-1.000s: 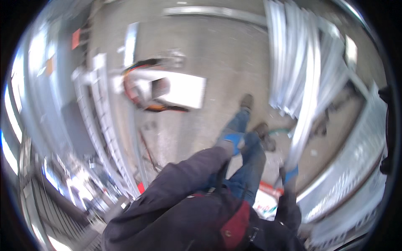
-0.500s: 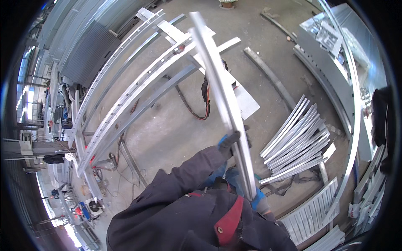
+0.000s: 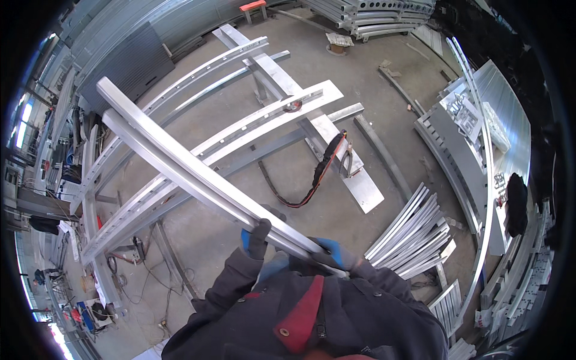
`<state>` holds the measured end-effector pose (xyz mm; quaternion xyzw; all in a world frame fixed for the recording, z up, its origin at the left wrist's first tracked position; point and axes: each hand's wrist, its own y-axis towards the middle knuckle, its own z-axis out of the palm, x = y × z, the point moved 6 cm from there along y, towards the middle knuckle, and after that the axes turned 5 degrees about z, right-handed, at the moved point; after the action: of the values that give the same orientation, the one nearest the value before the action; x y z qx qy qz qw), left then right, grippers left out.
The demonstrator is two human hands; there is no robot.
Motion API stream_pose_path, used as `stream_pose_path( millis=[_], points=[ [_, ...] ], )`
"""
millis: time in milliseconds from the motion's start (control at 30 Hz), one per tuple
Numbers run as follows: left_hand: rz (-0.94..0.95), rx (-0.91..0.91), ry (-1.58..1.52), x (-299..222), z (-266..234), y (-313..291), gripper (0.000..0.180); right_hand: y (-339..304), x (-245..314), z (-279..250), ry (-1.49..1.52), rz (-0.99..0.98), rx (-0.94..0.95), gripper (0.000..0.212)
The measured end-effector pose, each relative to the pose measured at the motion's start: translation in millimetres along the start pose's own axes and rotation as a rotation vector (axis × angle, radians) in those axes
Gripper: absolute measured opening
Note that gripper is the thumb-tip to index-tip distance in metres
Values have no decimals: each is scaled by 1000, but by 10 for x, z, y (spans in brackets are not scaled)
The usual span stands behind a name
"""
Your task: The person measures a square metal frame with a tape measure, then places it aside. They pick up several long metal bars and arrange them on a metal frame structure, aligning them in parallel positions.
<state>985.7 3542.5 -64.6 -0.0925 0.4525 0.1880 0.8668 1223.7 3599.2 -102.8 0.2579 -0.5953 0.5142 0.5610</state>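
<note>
"How many bars [image 3: 198,170]?"
"Two, smooth and silvery, gently curved; they slant in the air over two pierced metal rails [image 3: 264,119]; the left hand [image 3: 258,239] has its fingers closed round them, and the right hand's [image 3: 329,252] fingers grip them by the near ends."
"And below?"
"One flat, pale plank [image 3: 366,193]; one black cable [image 3: 318,174] over its left edge; thin strips [image 3: 411,234] fanned on the floor [image 3: 372,156], too many to count."

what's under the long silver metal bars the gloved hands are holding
Beneath the bars, perforated silver metal rails and grey concrete floor show on either side. The stretches directly behind the bars are covered, so whatever lies there cannot be seen.
</note>
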Motion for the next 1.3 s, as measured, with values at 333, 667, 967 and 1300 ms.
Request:
stream_pose_path(
  millis=[333, 667, 967, 1300],
  points=[
    [130, 159, 194, -1324, 82, 1329, 43, 1287, 1018, -30, -199, -250, -336, 45],
    [411, -315, 433, -1853, -636, 2826, 39, 2061, 895, -1732, -391, -77, -588, 51],
    [365, -607, 938, -2398, -1748, 3543, 68, 2263, 606, -2943, -209, 265, -603, 61],
    [-213, -402, 1091, 258, -2691, 4582, 35, 1759, 373, -3339, -396, 449, -839, 51]
  ],
)
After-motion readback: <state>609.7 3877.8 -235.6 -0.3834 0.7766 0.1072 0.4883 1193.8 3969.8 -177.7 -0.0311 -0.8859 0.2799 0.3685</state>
